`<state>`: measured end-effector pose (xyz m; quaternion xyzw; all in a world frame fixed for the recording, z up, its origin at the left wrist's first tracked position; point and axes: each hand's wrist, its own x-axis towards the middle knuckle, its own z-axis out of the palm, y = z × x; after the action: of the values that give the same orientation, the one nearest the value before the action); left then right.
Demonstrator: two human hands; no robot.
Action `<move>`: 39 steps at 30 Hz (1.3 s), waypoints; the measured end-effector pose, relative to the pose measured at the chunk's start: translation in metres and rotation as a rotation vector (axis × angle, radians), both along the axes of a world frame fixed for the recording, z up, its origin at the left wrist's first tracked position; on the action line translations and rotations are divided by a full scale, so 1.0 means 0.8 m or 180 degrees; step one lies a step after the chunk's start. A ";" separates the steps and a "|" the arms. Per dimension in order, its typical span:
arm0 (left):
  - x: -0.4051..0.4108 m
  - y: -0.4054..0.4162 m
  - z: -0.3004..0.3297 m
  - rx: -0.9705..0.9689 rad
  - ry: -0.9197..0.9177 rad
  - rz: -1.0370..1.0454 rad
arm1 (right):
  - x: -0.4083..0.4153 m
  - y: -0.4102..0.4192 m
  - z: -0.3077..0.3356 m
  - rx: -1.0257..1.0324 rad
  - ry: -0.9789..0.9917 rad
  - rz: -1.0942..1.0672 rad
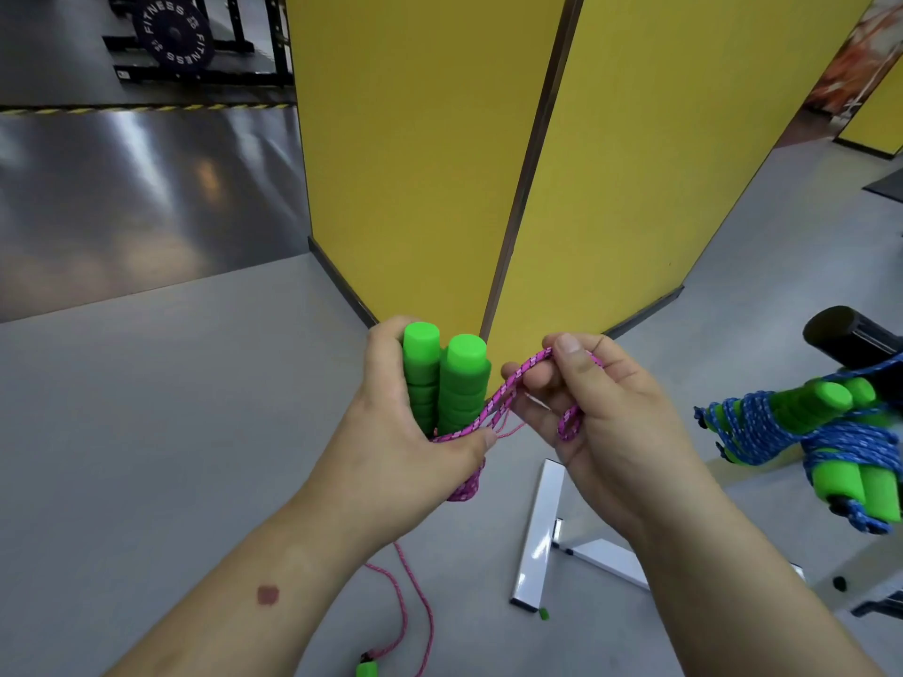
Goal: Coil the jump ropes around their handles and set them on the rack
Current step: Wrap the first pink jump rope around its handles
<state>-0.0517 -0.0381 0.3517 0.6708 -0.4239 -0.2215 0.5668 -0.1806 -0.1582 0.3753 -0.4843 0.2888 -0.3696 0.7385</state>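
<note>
blue ropes (801,434) coiled, right of handles (447,383) | left hand (405,432) grips handles | right hand (581,403) pinches pink rope (508,388) — coiling barely begun

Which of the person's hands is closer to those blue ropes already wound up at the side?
The right hand. It pinches the pink rope just left of the blue coiled ropes. The left hand grips the green handles farther away.

A grey floor (171,432) is seen below; a pink rope (415,613) is trailed over it at six o'clock, and white metal bars (540,535) are laid at five o'clock.
</note>
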 end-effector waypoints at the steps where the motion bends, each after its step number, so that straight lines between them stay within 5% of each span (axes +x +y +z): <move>1: 0.002 0.000 0.000 0.0051 -0.0026 0.0039 | -0.004 -0.002 0.001 -0.0347 0.0253 -0.0049; 4: 0.007 0.001 -0.001 0.0182 -0.0116 0.0124 | -0.018 -0.007 0.009 -0.1668 0.1414 -0.0153; 7: 0.009 0.001 -0.003 0.0306 -0.0240 0.0059 | -0.026 -0.008 0.017 -0.2184 0.1800 -0.0236; 14: 0.006 -0.003 -0.008 0.0572 -0.0357 -0.0465 | -0.013 -0.003 0.011 -0.1038 0.0311 0.0280; 19: 0.001 0.001 0.003 0.0698 -0.0566 -0.0780 | -0.011 -0.002 0.014 -0.0492 -0.0059 0.0294; 32: 0.022 -0.002 0.003 -0.0172 0.1162 -0.0803 | -0.015 -0.012 -0.001 -0.1398 0.1466 0.0518; 39: 0.028 -0.006 -0.007 -0.0232 0.1172 -0.0417 | -0.025 -0.018 0.005 -0.2236 0.2151 0.0569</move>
<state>-0.0289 -0.0428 0.3458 0.5690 -0.3635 -0.3614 0.6430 -0.2005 -0.1725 0.3793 -0.8196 0.3274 -0.2021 0.4245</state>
